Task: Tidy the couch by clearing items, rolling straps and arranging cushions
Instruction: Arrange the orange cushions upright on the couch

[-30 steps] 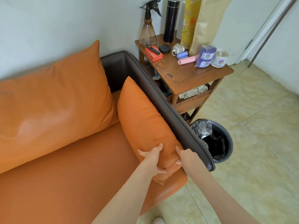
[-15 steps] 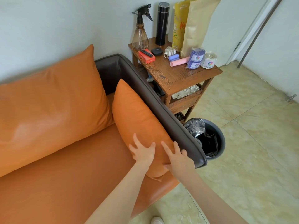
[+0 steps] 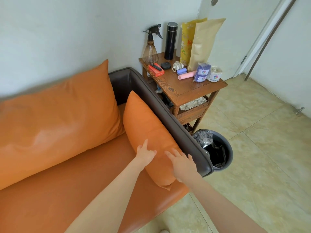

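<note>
The small orange cushion (image 3: 148,132) is being settled against the armrest (image 3: 170,118), left hand (image 3: 145,154) and right hand (image 3: 182,166) laid flat, fingers extended; release seems due.

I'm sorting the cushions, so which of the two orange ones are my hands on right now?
The smaller cushion leaning against the dark armrest; both hands rest on it. The big cushion stands untouched against the back.

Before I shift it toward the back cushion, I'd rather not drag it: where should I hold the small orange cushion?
Grip the small orange cushion by its free top edge, from above. It stands on edge against the armrest.
</note>
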